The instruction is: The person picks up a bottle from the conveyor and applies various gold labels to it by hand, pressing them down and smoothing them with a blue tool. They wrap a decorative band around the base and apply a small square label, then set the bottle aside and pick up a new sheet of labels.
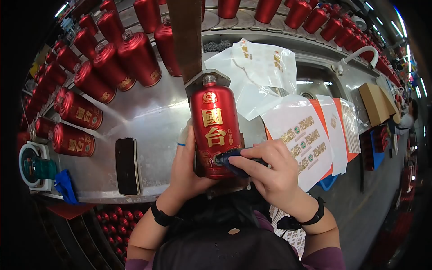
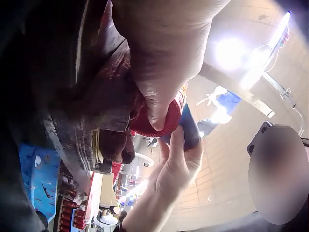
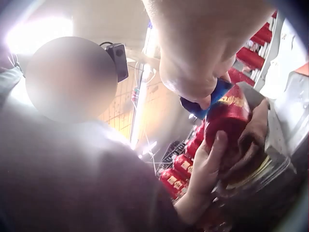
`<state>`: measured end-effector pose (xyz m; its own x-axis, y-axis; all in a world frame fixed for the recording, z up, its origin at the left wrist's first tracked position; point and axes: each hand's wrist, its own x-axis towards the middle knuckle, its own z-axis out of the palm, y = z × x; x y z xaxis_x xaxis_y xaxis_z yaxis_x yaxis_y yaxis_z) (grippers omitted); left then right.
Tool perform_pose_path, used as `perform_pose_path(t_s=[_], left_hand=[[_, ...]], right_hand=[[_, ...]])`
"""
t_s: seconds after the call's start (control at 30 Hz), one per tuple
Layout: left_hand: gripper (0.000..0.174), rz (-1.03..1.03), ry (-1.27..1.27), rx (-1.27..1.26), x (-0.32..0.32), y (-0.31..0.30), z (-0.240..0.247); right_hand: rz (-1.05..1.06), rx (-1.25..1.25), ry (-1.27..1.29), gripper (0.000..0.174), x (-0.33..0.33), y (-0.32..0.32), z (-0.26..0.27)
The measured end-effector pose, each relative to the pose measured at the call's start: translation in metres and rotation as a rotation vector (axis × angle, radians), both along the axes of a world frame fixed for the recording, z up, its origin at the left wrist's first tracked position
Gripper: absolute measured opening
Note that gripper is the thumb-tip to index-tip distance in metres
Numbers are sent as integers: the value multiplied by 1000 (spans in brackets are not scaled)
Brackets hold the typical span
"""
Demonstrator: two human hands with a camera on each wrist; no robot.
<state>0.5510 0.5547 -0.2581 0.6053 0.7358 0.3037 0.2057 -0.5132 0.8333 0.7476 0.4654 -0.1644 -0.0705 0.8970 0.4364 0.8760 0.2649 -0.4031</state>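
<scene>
A red bottle (image 1: 215, 130) with gold characters and a clear glass neck lies tilted against a stand (image 1: 223, 76), its neck away from me. My left hand (image 1: 189, 166), with a blue band on one finger, holds the bottle along its left side and base. In the left wrist view the thumb of this hand lies on the bottle's red base (image 2: 164, 121). My right hand (image 1: 274, 171) pinches a dark blue cloth (image 1: 234, 164) and presses it on the lower front of the bottle, over a small round emblem. The right wrist view shows the cloth (image 3: 219, 94) against the bottle too.
Several red bottles (image 1: 135, 58) stand left and behind on the metal worktop (image 1: 155, 123). A phone (image 1: 128, 166) and another blue cloth (image 1: 66, 186) lie left, near a green-blue jar (image 1: 44, 168). Printed label sheets (image 1: 299, 139) lie right, before a sink (image 1: 315, 85) with a white tap (image 1: 360, 56).
</scene>
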Motion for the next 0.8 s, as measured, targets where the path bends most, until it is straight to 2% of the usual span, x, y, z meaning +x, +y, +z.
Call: perform_pose_path(t_s=[0.1,0.27,0.33,0.43,0.6,0.67,0.7,0.8], left_hand=[[125,10,28,93,-1,4,3],[124,44,23,111,-1,0,3],[123,9,42,83,-5,0,2],[122,51,44,133,-2,-2,4],[120,35,14,98,-4,1,0],[120,38,8,93,-2,-1,0],[120,41,-3,111,-2,1,-1],[120,51,3,110,-3,0,1]], right_hand=[[75,24,-22,33,-7,0,4],[98,-25,-85,33,-5,8,12],[176,8,-93,35,-8,8,11],[99,-49,-147,38,-1,12,14],[178,-93,-174,39,-9,11,22],[62,-146,-167,40,-7,16,28],[95,-83,-199,39,-13,14,23],[136,-143,-144,39,-20,11,26]])
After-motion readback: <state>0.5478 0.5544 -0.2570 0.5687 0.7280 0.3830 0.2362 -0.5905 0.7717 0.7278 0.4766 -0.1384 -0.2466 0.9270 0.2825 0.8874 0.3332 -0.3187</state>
